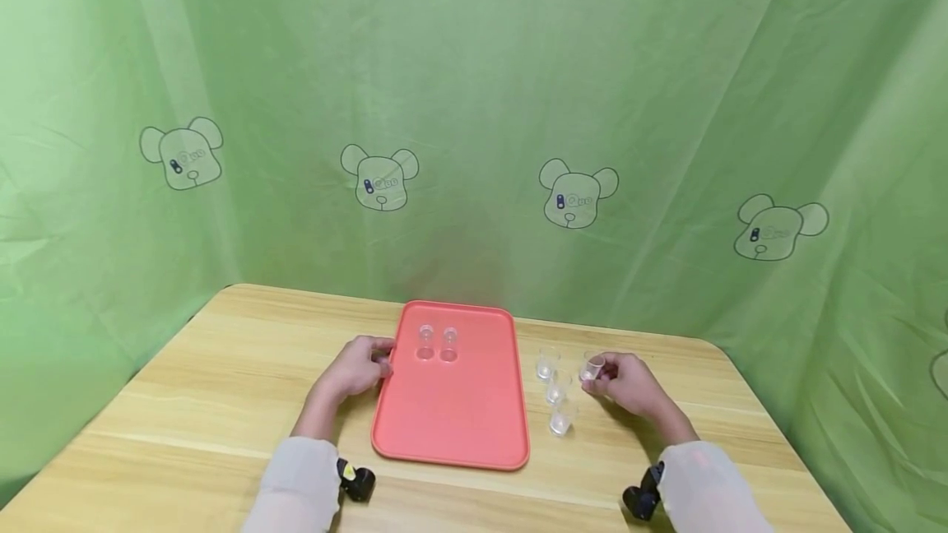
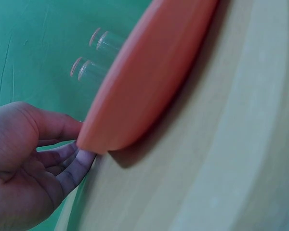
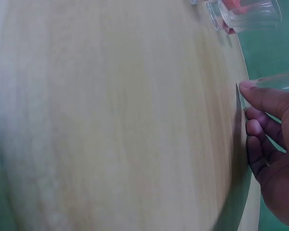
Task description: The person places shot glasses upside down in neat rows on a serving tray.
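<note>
My left hand is at the left edge of a red tray; in the left wrist view its thumb and fingers pinch the rim. Two clear small cups stand upside down side by side on the tray's far left part. To the right of the tray, my right hand grips another clear cup between thumb and fingers, close over the table. The right wrist view shows this held cup with the thumb along its side.
Three more clear cups stand upright in a slanting row between the tray and my right hand. The wooden table has its far edge close behind the tray. A green curtain with bear outlines hangs behind and at both sides.
</note>
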`<state>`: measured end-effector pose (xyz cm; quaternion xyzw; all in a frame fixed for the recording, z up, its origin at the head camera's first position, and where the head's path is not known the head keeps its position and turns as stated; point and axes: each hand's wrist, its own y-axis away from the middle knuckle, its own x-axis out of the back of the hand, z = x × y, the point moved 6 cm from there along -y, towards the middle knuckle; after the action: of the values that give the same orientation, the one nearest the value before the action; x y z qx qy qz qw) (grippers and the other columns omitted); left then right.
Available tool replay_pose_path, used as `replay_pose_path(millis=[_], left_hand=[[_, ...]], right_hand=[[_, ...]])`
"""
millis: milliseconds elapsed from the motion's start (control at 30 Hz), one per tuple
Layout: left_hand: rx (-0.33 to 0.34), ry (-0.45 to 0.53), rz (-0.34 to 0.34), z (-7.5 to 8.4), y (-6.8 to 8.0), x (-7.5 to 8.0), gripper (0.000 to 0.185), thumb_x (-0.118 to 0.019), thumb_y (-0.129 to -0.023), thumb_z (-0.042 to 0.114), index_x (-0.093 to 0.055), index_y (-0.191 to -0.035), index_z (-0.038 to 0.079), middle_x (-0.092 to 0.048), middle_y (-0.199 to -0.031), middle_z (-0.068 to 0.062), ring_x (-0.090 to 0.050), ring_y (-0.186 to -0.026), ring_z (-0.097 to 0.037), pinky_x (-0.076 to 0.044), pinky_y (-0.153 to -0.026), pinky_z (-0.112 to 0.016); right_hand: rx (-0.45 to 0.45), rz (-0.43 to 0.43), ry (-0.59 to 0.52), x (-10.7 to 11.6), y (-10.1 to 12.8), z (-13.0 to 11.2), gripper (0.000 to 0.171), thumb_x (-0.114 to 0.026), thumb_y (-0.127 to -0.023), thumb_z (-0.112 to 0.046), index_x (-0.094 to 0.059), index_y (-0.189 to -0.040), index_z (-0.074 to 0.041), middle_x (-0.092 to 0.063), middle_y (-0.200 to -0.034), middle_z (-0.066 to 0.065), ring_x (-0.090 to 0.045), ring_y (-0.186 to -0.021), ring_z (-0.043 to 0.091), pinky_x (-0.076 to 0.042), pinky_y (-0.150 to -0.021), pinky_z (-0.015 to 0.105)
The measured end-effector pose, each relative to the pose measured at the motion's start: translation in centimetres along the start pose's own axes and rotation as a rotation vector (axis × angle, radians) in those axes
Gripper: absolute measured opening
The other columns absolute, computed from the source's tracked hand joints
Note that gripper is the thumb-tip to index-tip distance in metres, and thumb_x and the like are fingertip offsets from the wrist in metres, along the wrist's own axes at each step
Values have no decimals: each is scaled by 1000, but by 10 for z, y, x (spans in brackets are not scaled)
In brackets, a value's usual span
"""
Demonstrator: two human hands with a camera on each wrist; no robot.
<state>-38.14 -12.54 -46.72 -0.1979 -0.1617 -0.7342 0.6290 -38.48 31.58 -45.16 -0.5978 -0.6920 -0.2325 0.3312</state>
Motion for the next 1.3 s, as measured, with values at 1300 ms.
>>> replay_pose_path(millis=[1300], left_hand=[[6,11,6,4,4,1,50,-61,-88,-9,-58,-137,-10,-70,-118,-18,-64,-88,-20,-53,-67,-30]], right_hand=[[180,4,68,18,-32,-78,36,-72,-94,-12,-65,-122,8,-72,-101,14,-69,-97,30,-58,-86,43]])
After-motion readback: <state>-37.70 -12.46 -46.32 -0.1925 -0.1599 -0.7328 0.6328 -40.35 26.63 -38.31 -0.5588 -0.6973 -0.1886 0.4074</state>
